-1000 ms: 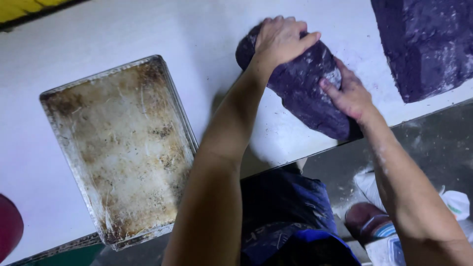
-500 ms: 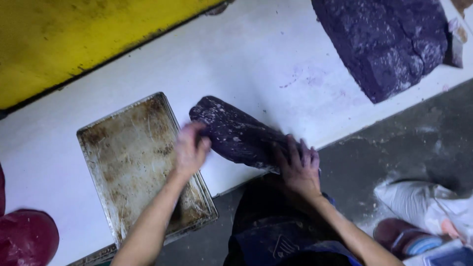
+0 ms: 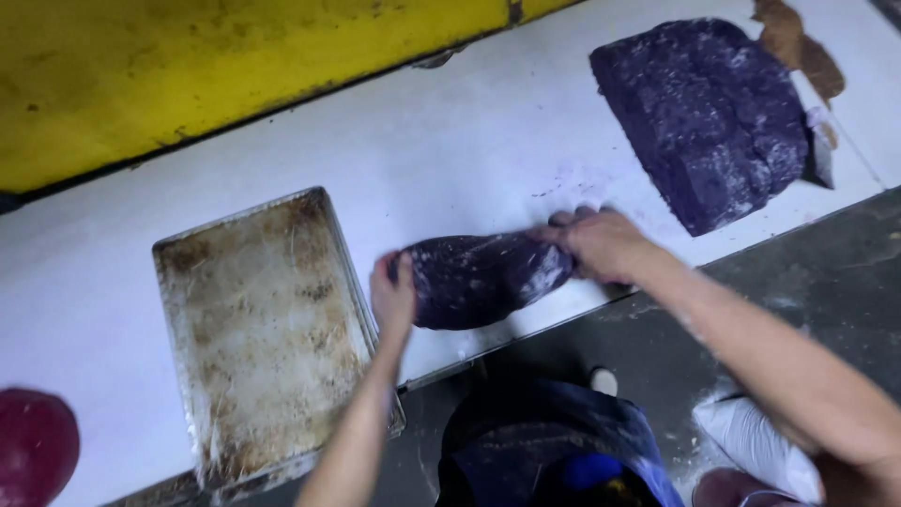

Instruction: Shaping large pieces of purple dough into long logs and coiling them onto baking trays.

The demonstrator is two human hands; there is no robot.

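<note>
**Step in hand.** Shaping of one purple dough piece (image 3: 479, 277), judged from the grip at both ends. Piece lying lengthwise on the white table (image 3: 469, 141), near its front edge, just right of the baking tray (image 3: 263, 329) and apart from it.

**Hand state.**
- Left hand (image 3: 392, 293): curled around the left end of the piece, palm pressed against it.
- Right hand (image 3: 601, 246): closed over the right end, fingers wrapped across the top; underside of the grip hidden.

**Requirement for the next move.** Judged only from the present lie: soft, flour-dusted mass, thicker at the left and tapering to the right. Calls for even pressure from both ends and support under the middle in any lift — otherwise likely to sag or stretch. Front edge of the table close; little room to roll toward the body.

**Count of items.**
- Purple dough: two — the held piece, and one large purple dough block (image 3: 704, 117) well apart at the far right of the table.
- Baking trays: one, empty of dough, surface stained brown and dusted white.
- Red dough mound (image 3: 33, 446): one, cut off by the lower-left corner.
- Brown scraps (image 3: 798, 47): one patch beside the large block, at the upper right.
- Hands: two, both of the one person.

Yellow wall panel (image 3: 235, 66) along the far side of the table; grey floor (image 3: 826, 272) below the front edge.
</note>
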